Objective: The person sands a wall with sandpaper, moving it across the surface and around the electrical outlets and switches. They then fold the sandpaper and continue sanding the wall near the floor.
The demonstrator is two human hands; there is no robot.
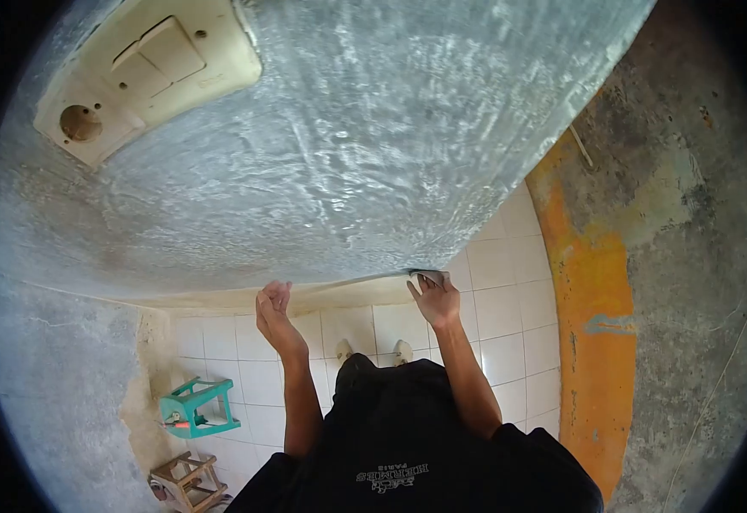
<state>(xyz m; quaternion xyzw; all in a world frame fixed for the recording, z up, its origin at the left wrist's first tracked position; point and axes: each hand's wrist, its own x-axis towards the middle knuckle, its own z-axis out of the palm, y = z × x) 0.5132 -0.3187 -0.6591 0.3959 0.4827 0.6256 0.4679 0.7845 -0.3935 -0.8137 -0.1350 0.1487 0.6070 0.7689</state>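
Observation:
A tall grey wall (331, 162) with a wavy, glossy surface fills the upper view. My right hand (438, 304) is at its lower right outline, fingers closed on a thin, bent grey sheet (430, 276) that looks like sandpaper. The sheet lies against the wall at the fingertips. Further left, my left hand (276, 320) is raised close to the same wall, its fingers loosely bent and nothing visible in them.
A switch and socket plate (147, 73) is set in the wall at upper left. On the tiled floor (352, 325) at left stand a green stool (198, 406) and a wooden stool (190, 483). An orange and grey wall (596, 342) rises at right.

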